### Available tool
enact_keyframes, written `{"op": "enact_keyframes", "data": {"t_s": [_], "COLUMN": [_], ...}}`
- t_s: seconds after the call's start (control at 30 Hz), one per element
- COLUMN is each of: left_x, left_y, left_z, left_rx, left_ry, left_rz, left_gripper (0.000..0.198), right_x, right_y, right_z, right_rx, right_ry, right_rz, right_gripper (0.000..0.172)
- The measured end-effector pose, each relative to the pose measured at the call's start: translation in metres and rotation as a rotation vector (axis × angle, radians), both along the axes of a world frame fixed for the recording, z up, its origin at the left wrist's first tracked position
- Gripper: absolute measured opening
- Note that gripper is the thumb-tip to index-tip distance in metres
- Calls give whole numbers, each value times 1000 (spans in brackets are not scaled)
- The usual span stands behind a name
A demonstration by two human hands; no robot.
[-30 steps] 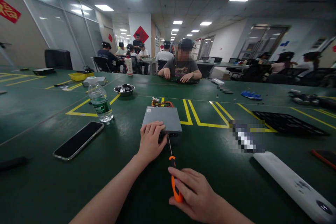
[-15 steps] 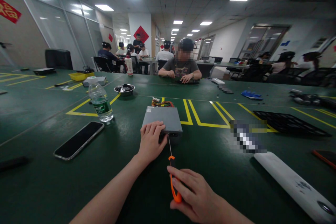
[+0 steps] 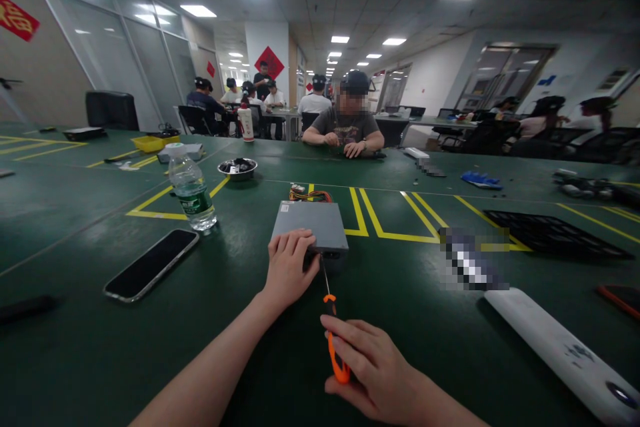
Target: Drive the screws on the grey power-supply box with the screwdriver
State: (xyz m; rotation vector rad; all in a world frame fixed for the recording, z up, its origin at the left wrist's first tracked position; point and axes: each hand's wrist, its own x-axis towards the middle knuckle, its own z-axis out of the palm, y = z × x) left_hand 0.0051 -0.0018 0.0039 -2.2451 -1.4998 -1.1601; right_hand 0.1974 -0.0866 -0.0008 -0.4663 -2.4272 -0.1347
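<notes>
A grey computer power supply (image 3: 320, 223) lies on the green table in front of me, its bundle of coloured cables (image 3: 313, 195) at the far side. My left hand (image 3: 290, 267) grips its near left corner, fingers on the top and thumb by the near face. In my right hand (image 3: 373, 367) is a screwdriver (image 3: 338, 357) with an orange and black handle, held between fingers and thumb. Its thin shaft points away from me, and the tip meets the near face of the power supply beside my left thumb. The exact contact spot is too small to make out.
Left of the power supply are a phone (image 3: 153, 265) and a water bottle (image 3: 193, 193). A metal bowl (image 3: 237, 170) of dark parts stands beyond. At right lie a long white device (image 3: 555, 347) and a black perforated panel (image 3: 555, 233). A person (image 3: 345, 123) sits opposite.
The screwdriver's handle has swung slightly to the right along with the fingers of my right hand. My left hand and the power supply keep their places.
</notes>
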Motion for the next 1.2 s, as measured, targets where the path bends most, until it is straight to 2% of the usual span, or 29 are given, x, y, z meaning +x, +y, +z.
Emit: {"op": "enact_keyframes", "data": {"t_s": [0.17,0.3,0.47,0.6,0.7,0.83,1.03,1.2], "left_x": [0,1,1,1,1,1,1,1], "left_y": [-1,0,0,0,0,0,0,0], "left_z": [1,0,-1,-1,-1,-1,-1,0], "left_rx": [0,0,-8,-3,2,1,17,19], "left_ry": [-1,-3,1,3,7,12,18,26], "left_rz": [3,3,-5,-1,10,9,15,12], "left_gripper": [23,24,24,22,22,23,23,22], "right_x": [-1,-2,1,-1,-3,-2,2,-3], "right_y": [-1,-1,1,2,0,-1,-1,-2], "right_z": [3,7,1,1,6,10,0,7], "right_rx": [-84,-25,45,-7,-56,-41,-43,-110], "right_ry": [-20,-88,28,56,-11,-105,12,-28], "right_rz": [-28,-26,-50,-41,-26,-27,-23,-32], "right_gripper": [37,31,29,34,33,34,34,37]}}
